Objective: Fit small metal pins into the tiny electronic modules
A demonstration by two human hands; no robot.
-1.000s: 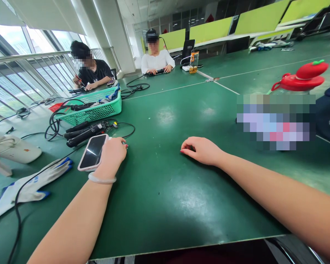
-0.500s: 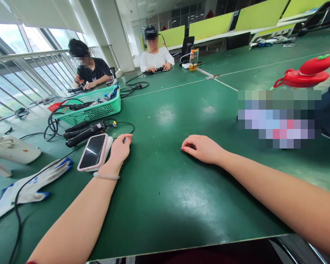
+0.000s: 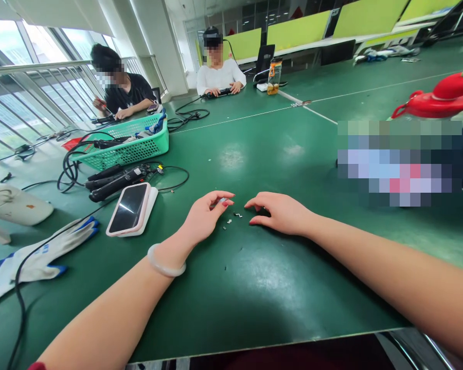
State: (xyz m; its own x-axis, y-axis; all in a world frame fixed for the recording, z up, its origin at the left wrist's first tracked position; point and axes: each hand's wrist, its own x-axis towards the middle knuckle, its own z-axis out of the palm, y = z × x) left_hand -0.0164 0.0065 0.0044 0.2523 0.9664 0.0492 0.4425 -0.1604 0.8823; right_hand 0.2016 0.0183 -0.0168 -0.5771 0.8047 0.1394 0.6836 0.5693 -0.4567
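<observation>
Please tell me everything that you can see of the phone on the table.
The phone is a flat rectangle with rounded corners, a pale pink edge, probably a case, and a dark, glossy screen crossed by a bright reflection. It lies face up, at a slant, on a white flat object that sticks out on its right. Both are on the green table, between black handled tools and a glove. The left hand does not touch it.

- A small pale grey piece (image 3: 223,200) is showing between the thumb and fingers of the left hand (image 3: 227,199), its shape too small to tell.
- A tiny bent piece (image 3: 238,215), silvery with a dark end, is lying on the table (image 3: 278,288) near the right hand (image 3: 281,213).
- A tiny whitish piece (image 3: 229,221) and a tiny greyish piece (image 3: 224,227) are lying just beside it, nearer the table's front edge.
</observation>
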